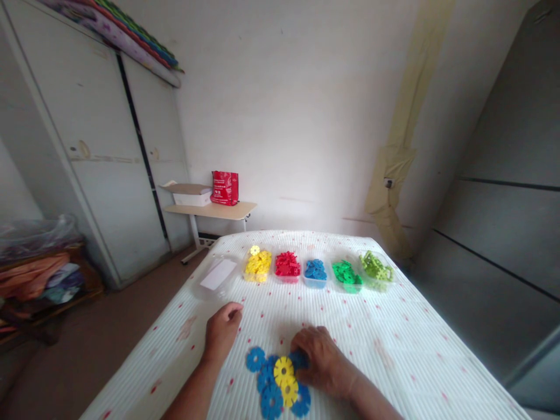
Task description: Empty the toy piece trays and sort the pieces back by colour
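Note:
My right hand curls over a blue notched building disc, its fingertips on the disc's edge and partly hiding it. Beside it on the tablecloth is a loose cluster of blue notched discs, some overlapping. Two yellow notched discs lie on top of the blue ones. To the left of the cluster, my left hand is closed with its fingers curled in. Whatever those fingers may hold is hidden.
Along the far part of the table stand clear tubs of yellow pieces, red pieces, blue pieces, green pieces and light green pieces. A clear tray with white paper sits at the left. Behind, a side table carries a red bag.

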A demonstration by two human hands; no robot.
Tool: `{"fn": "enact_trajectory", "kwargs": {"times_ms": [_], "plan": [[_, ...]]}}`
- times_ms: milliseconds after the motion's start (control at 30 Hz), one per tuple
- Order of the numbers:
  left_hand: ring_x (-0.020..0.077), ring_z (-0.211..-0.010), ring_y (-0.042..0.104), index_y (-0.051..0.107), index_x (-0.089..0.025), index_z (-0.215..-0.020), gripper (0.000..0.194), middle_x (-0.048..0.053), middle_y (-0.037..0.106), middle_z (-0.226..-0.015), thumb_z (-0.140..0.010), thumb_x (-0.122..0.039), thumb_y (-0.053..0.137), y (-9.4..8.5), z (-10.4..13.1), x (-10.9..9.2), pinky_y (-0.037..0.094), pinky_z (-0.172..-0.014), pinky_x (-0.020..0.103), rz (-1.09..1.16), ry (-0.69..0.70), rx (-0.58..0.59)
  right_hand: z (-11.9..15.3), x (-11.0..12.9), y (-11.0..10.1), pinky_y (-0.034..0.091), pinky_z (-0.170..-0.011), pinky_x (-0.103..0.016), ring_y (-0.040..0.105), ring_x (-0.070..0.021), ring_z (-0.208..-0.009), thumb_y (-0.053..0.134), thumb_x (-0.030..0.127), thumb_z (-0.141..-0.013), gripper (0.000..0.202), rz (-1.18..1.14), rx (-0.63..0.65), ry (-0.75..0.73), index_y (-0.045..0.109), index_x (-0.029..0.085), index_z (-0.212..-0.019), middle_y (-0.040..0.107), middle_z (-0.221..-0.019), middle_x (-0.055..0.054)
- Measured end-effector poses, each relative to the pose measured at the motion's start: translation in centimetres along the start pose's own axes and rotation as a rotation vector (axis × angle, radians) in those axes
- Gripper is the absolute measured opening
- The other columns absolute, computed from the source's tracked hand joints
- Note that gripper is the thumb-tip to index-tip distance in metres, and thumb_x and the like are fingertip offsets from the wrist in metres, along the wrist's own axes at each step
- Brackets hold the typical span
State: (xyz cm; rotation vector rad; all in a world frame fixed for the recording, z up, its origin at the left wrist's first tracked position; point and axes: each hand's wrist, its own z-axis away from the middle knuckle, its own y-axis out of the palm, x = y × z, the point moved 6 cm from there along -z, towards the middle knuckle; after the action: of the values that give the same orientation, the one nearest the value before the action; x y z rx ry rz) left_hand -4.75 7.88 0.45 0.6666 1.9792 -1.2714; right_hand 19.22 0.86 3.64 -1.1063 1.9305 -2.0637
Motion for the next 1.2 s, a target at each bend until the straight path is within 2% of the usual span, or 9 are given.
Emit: {"fn": "enact_trajectory", "kwargs": {"times_ms": [133,267,467,567,633,833,967,1067,1200], "plan": [[0.0145,-0.06,0.061,0.065,-0.02,-0.075,0.021,-0.001,0.07,-0.069,-0.07,-0.029,0.046,0.0,0.1,-0.1,0.046,-0.061,0.022,0.002,-0.001,-0.001,0.2,-0.9,0.1,0.036,-0.069,-0.025,0.051,-0.0123,-0.069,0.06,0.022,-0.066,0.017,-0.253,-0.046,0.086,0.058,0.019,-0.083,0.059,-0.074,0.003],[0.0144,-0.06,0.062,0.065,-0.02,-0.075,0.021,-0.002,0.068,-0.066,-0.07,-0.029,0.046,0.0,0.2,-0.3,0.045,-0.061,0.022,0.007,-0.003,0.007,-0.4,-3.8,-1.2,0.038,-0.055,-0.02,0.051,-0.0105,-0.061,0.054,0.02,-0.069,0.01,-0.553,-0.216,0.171,0.056,0.018,-0.078,0.058,-0.067,0.002],[0.0138,-0.058,0.06,0.064,-0.02,-0.074,0.02,-0.003,0.067,-0.063,-0.07,-0.029,0.046,0.0,0.1,-0.3,0.044,-0.059,0.021,0.012,-0.001,0.006,-3.3,-9.2,-8.2,0.04,-0.05,-0.022,0.053,-0.0114,-0.051,0.054,0.022,-0.066,0.011,-0.377,-0.597,0.4,0.058,0.016,-0.073,0.058,-0.056,0.002],[0.0136,-0.056,0.059,0.064,-0.02,-0.074,0.021,-0.003,0.067,-0.064,-0.07,-0.029,0.045,-0.2,0.2,-0.4,0.044,-0.058,0.021,0.014,-0.004,0.003,-4.4,-10.4,-11.1,0.046,-0.061,-0.026,0.062,-0.0156,-0.064,0.057,0.029,-0.067,0.032,-0.309,-0.725,0.445,0.06,0.014,-0.095,0.067,-0.078,-0.006],[0.0138,-0.057,0.06,0.064,-0.02,-0.075,0.021,-0.002,0.067,-0.064,-0.07,-0.028,0.045,-0.2,0.2,-0.4,0.045,-0.058,0.021,0.016,-0.003,0.004,-4.4,-10.9,-11.6,0.047,-0.068,-0.029,0.064,-0.0181,-0.072,0.058,0.031,-0.067,0.04,-0.276,-0.762,0.461,0.058,0.013,-0.103,0.067,-0.088,-0.01],[0.0151,-0.064,0.062,0.063,-0.021,-0.076,0.02,-0.002,0.067,-0.065,-0.072,-0.028,0.044,0.2,0.1,0.0,0.047,-0.059,0.022,0.042,0.006,0.028,0.0,-11.6,-8.2,0.046,-0.069,-0.032,0.061,-0.0199,-0.069,0.046,0.031,-0.072,0.023,-0.128,-0.77,0.398,0.063,0.016,-0.077,0.067,-0.083,-0.011],[0.0155,-0.07,0.062,0.065,-0.021,-0.075,0.019,0.0,0.068,-0.072,-0.069,-0.025,0.048,0.5,0.5,-1.3,0.048,-0.067,0.024,0.074,0.07,0.088,3.3,-13.0,-5.4,0.045,-0.07,-0.03,0.061,-0.0201,-0.071,0.04,0.03,-0.072,0.022,-0.079,-0.653,0.41,0.059,0.019,-0.071,0.065,-0.076,-0.008],[0.0163,-0.077,0.061,0.068,-0.021,-0.072,0.016,0.001,0.068,-0.078,-0.064,-0.021,0.055,1.2,1.8,-3.9,0.047,-0.075,0.026,0.116,0.213,0.223,4.4,-13.8,-4.5,0.045,-0.071,-0.029,0.061,-0.0198,-0.074,0.04,0.028,-0.071,0.021,-0.127,-0.583,0.438,0.058,0.019,-0.075,0.065,-0.077,-0.006],[0.0186,-0.088,0.058,0.071,-0.022,-0.075,0.017,0.003,0.066,-0.084,-0.06,-0.019,0.063,2.6,4.9,-7.3,0.041,-0.089,0.031,0.116,0.428,0.498,4.1,-13.6,-4.3,0.044,-0.07,-0.028,0.06,-0.0187,-0.074,0.039,0.025,-0.073,0.02,-0.058,-0.551,0.414,0.058,0.019,-0.074,0.063,-0.078,-0.006]]}}
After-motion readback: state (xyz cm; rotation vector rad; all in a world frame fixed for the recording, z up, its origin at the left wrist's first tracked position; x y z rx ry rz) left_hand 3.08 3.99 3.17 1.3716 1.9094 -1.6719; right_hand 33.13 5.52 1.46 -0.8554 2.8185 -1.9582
